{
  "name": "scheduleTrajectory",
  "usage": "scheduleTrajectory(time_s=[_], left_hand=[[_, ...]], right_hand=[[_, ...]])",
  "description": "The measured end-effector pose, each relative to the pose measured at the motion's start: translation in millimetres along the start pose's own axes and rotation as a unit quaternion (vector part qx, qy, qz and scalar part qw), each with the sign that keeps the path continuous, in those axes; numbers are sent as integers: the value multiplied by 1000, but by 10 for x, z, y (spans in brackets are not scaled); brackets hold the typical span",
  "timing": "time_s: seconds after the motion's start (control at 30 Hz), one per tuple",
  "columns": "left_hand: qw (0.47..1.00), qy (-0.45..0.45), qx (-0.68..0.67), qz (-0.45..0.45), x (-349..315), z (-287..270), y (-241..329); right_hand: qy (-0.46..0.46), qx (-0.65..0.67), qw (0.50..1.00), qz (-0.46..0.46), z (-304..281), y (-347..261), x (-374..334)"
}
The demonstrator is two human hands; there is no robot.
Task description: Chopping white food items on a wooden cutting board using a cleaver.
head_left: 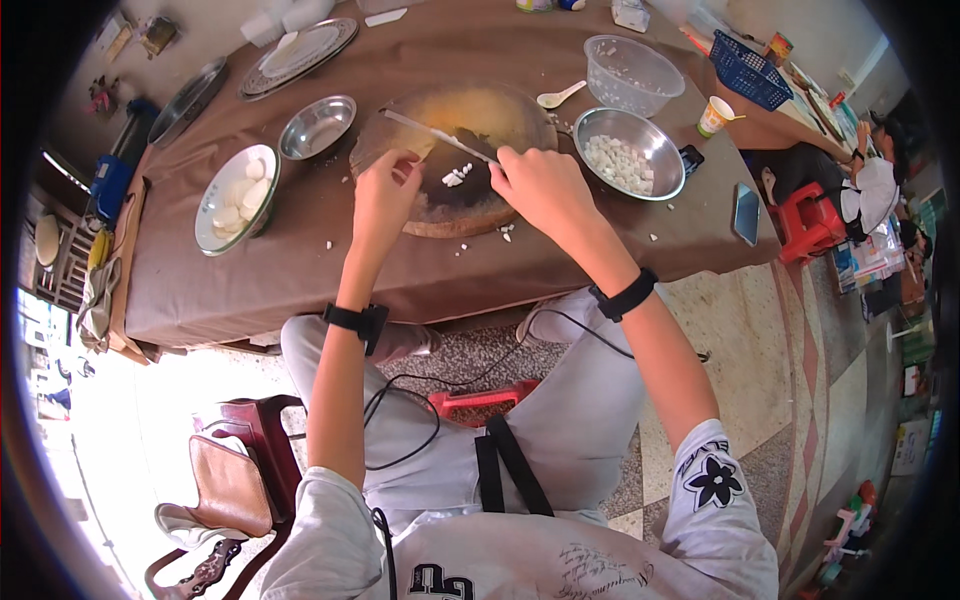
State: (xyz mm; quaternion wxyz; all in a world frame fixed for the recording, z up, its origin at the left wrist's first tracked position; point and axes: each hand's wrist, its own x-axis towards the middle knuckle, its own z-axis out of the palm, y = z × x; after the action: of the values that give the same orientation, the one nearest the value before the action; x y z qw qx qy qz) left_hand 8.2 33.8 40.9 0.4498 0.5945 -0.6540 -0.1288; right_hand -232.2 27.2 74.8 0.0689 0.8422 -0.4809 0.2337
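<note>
A knife (437, 132) is in my right hand (545, 185), its long edge slanting up and left above the round wooden chopping board (450, 222). My left hand (388, 185) is close to the knife on the board's left side. Its fingers are bent in, and what they pinch, if anything, does not show. Small white chopped pieces (457, 177) lie on the board between my hands. To the right, a steel bowl (672, 160) holds many white diced cubes (622, 165). On the left, a bowl with a green rim (212, 212) contains several larger, rounded white pieces (243, 196).
A small steel bowl (318, 128), patterned plates (300, 58) and a round tray (188, 100) stand at the left. Around the far right are a clear plastic tub (628, 82), a white spoon (562, 95), a paper cup (715, 117) and a phone (746, 213).
</note>
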Motion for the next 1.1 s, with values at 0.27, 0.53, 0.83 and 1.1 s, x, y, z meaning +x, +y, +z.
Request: scheduleTrajectory(time_s=[0.27, 0.53, 0.83, 1.1], left_hand=[[978, -25, 114, 172, 214, -200, 424], [942, -229, 215, 114, 479, 323, 59], [973, -113, 92, 180, 567, 368, -216], [923, -113, -341, -135, 316, 687, -143]], right_hand=[[28, -127, 979, -154, 56, 147, -282], [48, -156, 973, -163, -44, 231, -471], [21, -186, 972, -141, -609, 533, -1067], [-147, 553, 751, 331, -290, 596, -957]])
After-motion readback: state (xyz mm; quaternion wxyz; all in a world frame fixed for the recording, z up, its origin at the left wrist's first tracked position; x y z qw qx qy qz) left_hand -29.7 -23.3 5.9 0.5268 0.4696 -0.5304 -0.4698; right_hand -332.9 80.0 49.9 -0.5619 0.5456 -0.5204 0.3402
